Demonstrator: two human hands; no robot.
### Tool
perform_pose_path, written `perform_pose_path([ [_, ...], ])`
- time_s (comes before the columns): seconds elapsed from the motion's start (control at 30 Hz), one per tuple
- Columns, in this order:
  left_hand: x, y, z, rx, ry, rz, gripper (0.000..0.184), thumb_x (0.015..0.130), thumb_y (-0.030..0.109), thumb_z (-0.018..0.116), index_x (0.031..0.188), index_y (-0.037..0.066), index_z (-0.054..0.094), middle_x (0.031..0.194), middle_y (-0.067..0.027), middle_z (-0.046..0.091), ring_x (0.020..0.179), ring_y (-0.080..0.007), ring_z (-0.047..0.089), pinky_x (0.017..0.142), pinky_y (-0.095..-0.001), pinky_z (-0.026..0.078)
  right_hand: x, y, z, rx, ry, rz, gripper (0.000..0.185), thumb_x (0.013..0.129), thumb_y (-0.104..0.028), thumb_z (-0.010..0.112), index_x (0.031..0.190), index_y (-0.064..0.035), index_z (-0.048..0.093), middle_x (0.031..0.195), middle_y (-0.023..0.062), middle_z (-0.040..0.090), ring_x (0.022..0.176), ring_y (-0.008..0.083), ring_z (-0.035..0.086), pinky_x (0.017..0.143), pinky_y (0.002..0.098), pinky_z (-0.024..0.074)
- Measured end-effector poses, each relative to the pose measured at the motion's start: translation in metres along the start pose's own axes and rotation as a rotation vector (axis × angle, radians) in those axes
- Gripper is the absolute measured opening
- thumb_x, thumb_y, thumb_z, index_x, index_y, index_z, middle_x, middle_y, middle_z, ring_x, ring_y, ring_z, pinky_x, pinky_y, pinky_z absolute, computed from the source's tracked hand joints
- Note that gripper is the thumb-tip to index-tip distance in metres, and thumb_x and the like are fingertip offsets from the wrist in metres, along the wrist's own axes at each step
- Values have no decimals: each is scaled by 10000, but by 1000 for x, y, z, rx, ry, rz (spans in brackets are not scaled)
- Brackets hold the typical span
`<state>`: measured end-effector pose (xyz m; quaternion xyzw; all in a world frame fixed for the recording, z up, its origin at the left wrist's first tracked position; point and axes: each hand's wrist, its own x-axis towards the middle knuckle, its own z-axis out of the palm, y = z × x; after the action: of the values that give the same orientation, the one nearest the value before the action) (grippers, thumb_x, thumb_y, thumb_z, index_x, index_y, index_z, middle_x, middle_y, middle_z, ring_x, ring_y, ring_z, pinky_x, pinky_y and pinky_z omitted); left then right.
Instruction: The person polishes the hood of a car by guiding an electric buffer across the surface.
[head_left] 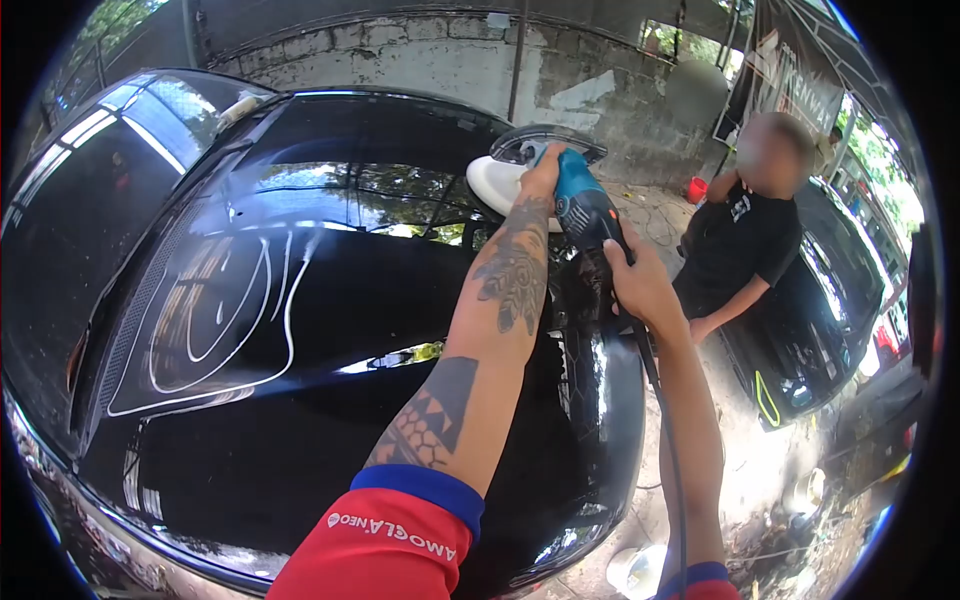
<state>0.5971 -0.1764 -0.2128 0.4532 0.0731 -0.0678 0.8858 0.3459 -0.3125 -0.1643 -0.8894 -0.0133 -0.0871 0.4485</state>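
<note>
Red sleeve (370,540) with a blue cuff comes nearest, its tattooed forearm stretching out across a glossy black car hood (450,300). At the end of that arm, the left hand (541,172) is closed over the front of a teal-and-black polisher (580,200). The right hand (643,283) is wrapped round the machine's rear grip, thumb uppermost, and a dark cord (668,450) runs down beside the right forearm. The polisher is out at the hood's far edge, its white pad (492,185) facing the paint; I cannot tell whether the pad lies flat against it.

Reflections of trees and roof framing cross the hood, and a looping white line (290,325) is drawn on the paint near the windshield (100,190). Behind the car runs a weathered block wall (400,60) with peeling pale patches. To the right, a person in a black shirt (745,235) stands beside a second dark car (820,285). Near the wall sits a red bucket (697,189), and sunlight brightens the ground at right.
</note>
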Motion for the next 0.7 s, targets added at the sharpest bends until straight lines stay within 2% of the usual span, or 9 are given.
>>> perform_pose_path([
  [0.03,-19,8,0,53,85,32,655,845,480,675,1230,-40,566,1055,-170,665,817,-284,703,739,-460,602,-1,-3,2,0,-11,-15,595,984,-300,554,1506,-53,412,772,163,669,471,222,617,493,371,504],
  [0.23,-45,58,-48,-8,153,75,702,832,478,693,1251,-67,551,1083,-183,661,857,-287,706,756,-459,604,-2,-43,33,-42,-59,-86,609,974,-310,561,1503,-49,409,816,197,698,501,235,652,542,375,535],
  [0.3,-19,75,-83,-68,65,97,1022,711,518,775,1396,-145,406,1266,-235,590,940,-322,689,774,-488,586,3,-56,50,-62,-43,-166,622,968,-318,565,1506,-53,401,804,221,707,528,254,674,593,386,551],
  [0.37,-20,97,-111,-88,26,132,975,721,529,761,1374,-123,446,1212,-211,621,882,-315,698,759,-494,588,-3,-84,63,-69,-122,-170,623,967,-329,566,1509,-69,403,829,227,715,524,261,675,620,385,557],
  [0.5,-41,145,-163,-92,9,183,906,758,520,734,1347,-116,470,1174,-222,635,874,-311,703,767,-495,592,-3,-114,96,-206,-68,-365,614,969,-355,531,1507,-88,400,991,284,703,810,403,722,840,466,545],
  [0.53,-51,155,-173,-103,9,194,898,761,518,730,1346,-113,472,1156,-220,645,885,-320,705,773,-498,593,-1,-122,102,-129,-184,-282,609,967,-359,524,1499,-89,403,1071,313,679,1004,460,673,943,507,497],
  [0.57,-52,165,-188,-86,17,202,797,798,533,693,1285,-75,528,1124,-201,656,864,-320,700,788,-514,588,1,-125,111,-127,-186,-280,609,967,-359,524,1499,-89,403,1071,313,679,1004,460,673,943,507,497],
  [0.63,-94,181,-194,-90,-40,263,653,849,544,639,1222,11,582,1081,-167,665,860,-316,691,823,-519,578,7,-130,132,-164,-112,-454,604,969,-336,553,1505,-93,419,780,191,699,504,236,673,630,360,564],
  [0.7,-121,193,-205,-67,-107,313,549,885,560,597,1172,92,609,1030,-133,667,868,-305,679,853,-508,567,5,-142,145,-109,-142,-500,599,966,-338,549,1486,-68,428,867,248,709,636,330,717,711,425,577],
])
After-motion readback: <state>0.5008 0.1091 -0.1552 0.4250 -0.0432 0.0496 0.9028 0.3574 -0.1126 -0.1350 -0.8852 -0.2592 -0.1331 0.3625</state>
